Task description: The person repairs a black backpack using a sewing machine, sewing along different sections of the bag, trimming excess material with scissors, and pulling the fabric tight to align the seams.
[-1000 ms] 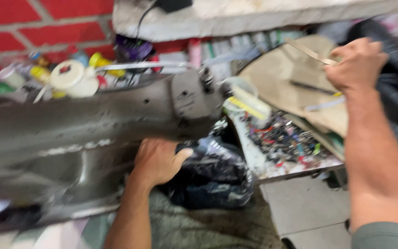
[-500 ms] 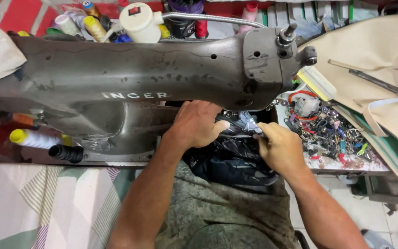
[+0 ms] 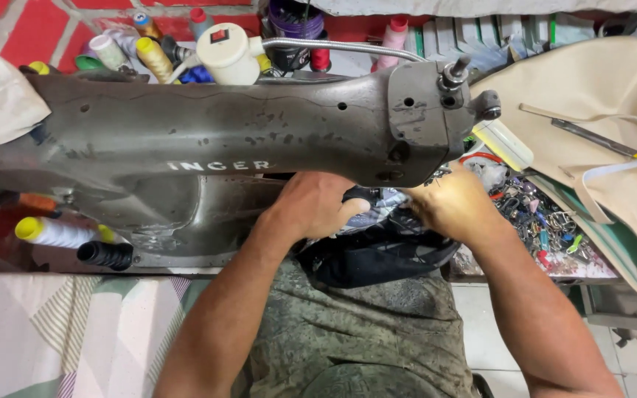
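Head view puts the grey sewing machine (image 3: 245,140) across the upper half of the frame, its arm running from the left edge to just right of centre. At the right lies a tan fabric piece (image 3: 599,96). Below centre, a dark garment (image 3: 377,254) bunches under the machine's head and spills toward my lap. My left hand (image 3: 318,206) presses down on it, fingers curled over the cloth. My right hand (image 3: 455,203) pinches its edge just beside the needle area. At lower left sit a white-and-yellow thread spool (image 3: 49,232) and a black one (image 3: 105,254).
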